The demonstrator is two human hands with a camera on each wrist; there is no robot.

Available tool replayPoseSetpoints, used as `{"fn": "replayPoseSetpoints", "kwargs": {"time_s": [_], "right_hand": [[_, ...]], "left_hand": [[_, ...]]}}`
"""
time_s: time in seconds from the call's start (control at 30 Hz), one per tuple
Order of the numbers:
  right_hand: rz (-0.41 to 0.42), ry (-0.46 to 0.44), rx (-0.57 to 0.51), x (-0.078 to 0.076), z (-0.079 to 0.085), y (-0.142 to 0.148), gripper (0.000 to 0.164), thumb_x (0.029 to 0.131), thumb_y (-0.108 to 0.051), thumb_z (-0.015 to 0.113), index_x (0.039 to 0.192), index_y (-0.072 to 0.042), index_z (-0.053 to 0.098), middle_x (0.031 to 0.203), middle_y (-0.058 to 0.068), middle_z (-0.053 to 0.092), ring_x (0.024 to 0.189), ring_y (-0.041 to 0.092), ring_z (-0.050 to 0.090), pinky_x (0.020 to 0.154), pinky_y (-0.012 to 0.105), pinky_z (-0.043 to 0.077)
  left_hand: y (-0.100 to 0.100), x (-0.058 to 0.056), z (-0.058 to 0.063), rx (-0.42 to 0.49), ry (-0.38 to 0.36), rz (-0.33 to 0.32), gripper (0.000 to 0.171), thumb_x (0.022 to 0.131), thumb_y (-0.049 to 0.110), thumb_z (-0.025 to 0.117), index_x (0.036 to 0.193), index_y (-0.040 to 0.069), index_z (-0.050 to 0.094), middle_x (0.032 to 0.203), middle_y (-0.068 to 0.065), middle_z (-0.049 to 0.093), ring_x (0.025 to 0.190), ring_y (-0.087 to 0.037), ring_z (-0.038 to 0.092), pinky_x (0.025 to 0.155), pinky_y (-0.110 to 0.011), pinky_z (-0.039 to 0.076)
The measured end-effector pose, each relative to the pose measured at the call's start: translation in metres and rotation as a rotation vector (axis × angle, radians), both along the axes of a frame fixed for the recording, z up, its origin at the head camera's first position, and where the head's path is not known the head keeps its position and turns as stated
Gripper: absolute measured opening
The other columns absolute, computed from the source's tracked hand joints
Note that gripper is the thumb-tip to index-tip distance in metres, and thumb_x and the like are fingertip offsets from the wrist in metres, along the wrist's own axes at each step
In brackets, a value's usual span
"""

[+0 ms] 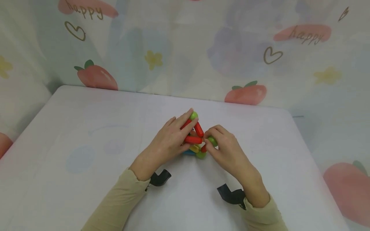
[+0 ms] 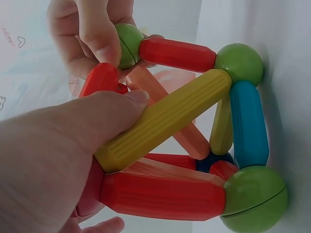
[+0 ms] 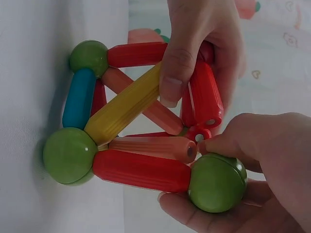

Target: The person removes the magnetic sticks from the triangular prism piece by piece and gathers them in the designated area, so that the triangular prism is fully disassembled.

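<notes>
A frame of coloured magnetic rods and balls stands on the table between the hands. My left hand (image 1: pixel 169 138) grips it from the left, the thumb lying along a yellow rod (image 2: pixel 170 119). With thumb and fingers my right hand (image 1: pixel 228 147) pinches a green ball (image 3: pixel 217 184) that joins a red rod (image 3: pixel 141 171). Free rod ends, two red and one orange rod (image 3: pixel 155 147), point toward this ball. Low on the frame, a blue rod (image 2: pixel 249 124) links two green balls, one of them the lower ball (image 2: pixel 255 199). The left palm hides part of the frame.
The white table (image 1: pixel 110 192) spreads around the hands, with a printed cloth wall (image 1: pixel 185 57) behind its far edge. Black curved pieces (image 1: pixel 231 194) stick out from both wrists near the sleeves.
</notes>
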State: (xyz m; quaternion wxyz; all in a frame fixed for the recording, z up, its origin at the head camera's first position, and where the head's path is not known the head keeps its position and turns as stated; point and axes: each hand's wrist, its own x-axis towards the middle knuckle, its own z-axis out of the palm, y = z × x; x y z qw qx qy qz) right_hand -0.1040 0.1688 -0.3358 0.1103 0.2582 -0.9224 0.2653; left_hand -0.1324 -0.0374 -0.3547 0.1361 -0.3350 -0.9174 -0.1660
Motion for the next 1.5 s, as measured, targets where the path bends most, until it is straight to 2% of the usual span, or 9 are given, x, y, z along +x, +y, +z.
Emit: {"fn": "replayPoseSetpoints", "kwargs": {"time_s": [0.17, 0.33, 0.4, 0.63, 0.83, 0.93, 1.2, 1.37, 1.5], "right_hand": [[-0.014, -0.004, -0.01, -0.001, 0.003, 0.004, 0.012, 0.088, 0.001, 0.069, 0.1, 0.0, 0.068, 0.098, 0.01, 0.069, 0.084, 0.019, 0.064, 0.07, 0.037, 0.06], [-0.069, 0.072, -0.034, -0.003, 0.007, 0.013, 0.012, 0.088, -0.001, 0.071, 0.1, -0.002, 0.067, 0.096, 0.008, 0.069, 0.087, 0.019, 0.064, 0.071, 0.037, 0.059], [-0.086, 0.075, -0.038, -0.004, 0.007, 0.017, 0.012, 0.088, -0.002, 0.072, 0.099, -0.003, 0.068, 0.096, 0.008, 0.069, 0.087, 0.019, 0.064, 0.072, 0.038, 0.059], [-0.137, -0.066, 0.011, -0.009, 0.004, 0.025, 0.022, 0.088, -0.007, 0.074, 0.108, 0.0, 0.07, 0.105, 0.014, 0.067, 0.09, 0.025, 0.064, 0.078, 0.043, 0.059], [-0.193, -0.189, 0.064, -0.013, 0.0, 0.03, 0.034, 0.089, -0.001, 0.066, 0.123, 0.003, 0.065, 0.117, 0.019, 0.061, 0.098, 0.031, 0.062, 0.085, 0.049, 0.058], [-0.21, -0.214, 0.079, -0.015, -0.003, 0.031, 0.039, 0.089, -0.001, 0.064, 0.128, 0.004, 0.062, 0.119, 0.021, 0.059, 0.1, 0.032, 0.062, 0.087, 0.049, 0.058], [-0.214, -0.156, 0.115, -0.023, -0.014, 0.037, 0.042, 0.088, -0.001, 0.068, 0.128, 0.007, 0.058, 0.117, 0.023, 0.06, 0.097, 0.033, 0.062, 0.087, 0.049, 0.058], [-0.215, -0.113, 0.176, -0.033, -0.021, 0.044, 0.04, 0.087, -0.002, 0.071, 0.124, 0.007, 0.06, 0.116, 0.022, 0.062, 0.099, 0.034, 0.063, 0.088, 0.05, 0.057], [-0.222, -0.084, 0.236, -0.04, -0.024, 0.052, 0.037, 0.086, -0.003, 0.073, 0.121, 0.005, 0.062, 0.115, 0.021, 0.064, 0.101, 0.033, 0.063, 0.087, 0.05, 0.056]], "left_hand": [[0.0, 0.0, 0.0, 0.015, -0.006, -0.01, 0.08, 0.08, 0.028, 0.084, 0.148, 0.009, 0.047, 0.159, -0.014, 0.035, 0.136, -0.026, 0.049, 0.111, -0.043, 0.043], [0.0, -0.001, 0.001, 0.012, -0.018, -0.011, 0.08, 0.081, 0.029, 0.083, 0.149, 0.01, 0.045, 0.16, -0.013, 0.034, 0.138, -0.025, 0.046, 0.112, -0.044, 0.042], [0.0, -0.001, 0.002, 0.011, -0.02, -0.011, 0.079, 0.082, 0.029, 0.082, 0.149, 0.01, 0.045, 0.16, -0.013, 0.034, 0.139, -0.024, 0.046, 0.112, -0.044, 0.042], [-0.002, -0.001, 0.001, 0.007, -0.017, -0.012, 0.079, 0.081, 0.028, 0.083, 0.149, 0.009, 0.046, 0.159, -0.014, 0.035, 0.137, -0.025, 0.047, 0.111, -0.041, 0.043], [-0.001, 0.0, -0.001, 0.005, -0.028, -0.012, 0.08, 0.081, 0.028, 0.083, 0.149, 0.009, 0.045, 0.16, -0.014, 0.034, 0.137, -0.025, 0.046, 0.111, -0.041, 0.043], [0.0, 0.0, -0.001, 0.004, -0.031, -0.008, 0.081, 0.081, 0.029, 0.083, 0.149, 0.01, 0.044, 0.16, -0.013, 0.033, 0.138, -0.024, 0.046, 0.11, -0.041, 0.043], [0.001, 0.0, 0.0, 0.005, -0.048, -0.007, 0.08, 0.083, 0.029, 0.081, 0.15, 0.009, 0.042, 0.161, -0.011, 0.032, 0.144, -0.024, 0.04, 0.112, -0.051, 0.041], [-0.001, 0.001, 0.003, 0.027, -0.052, -0.02, 0.084, 0.082, 0.032, 0.081, 0.15, 0.005, 0.04, 0.16, -0.012, 0.034, 0.144, -0.025, 0.04, 0.111, -0.049, 0.042], [-0.004, 0.002, 0.007, 0.049, -0.09, -0.036, 0.083, 0.084, 0.035, 0.079, 0.15, 0.004, 0.04, 0.16, -0.014, 0.033, 0.144, -0.026, 0.04, 0.111, -0.047, 0.042]]}}
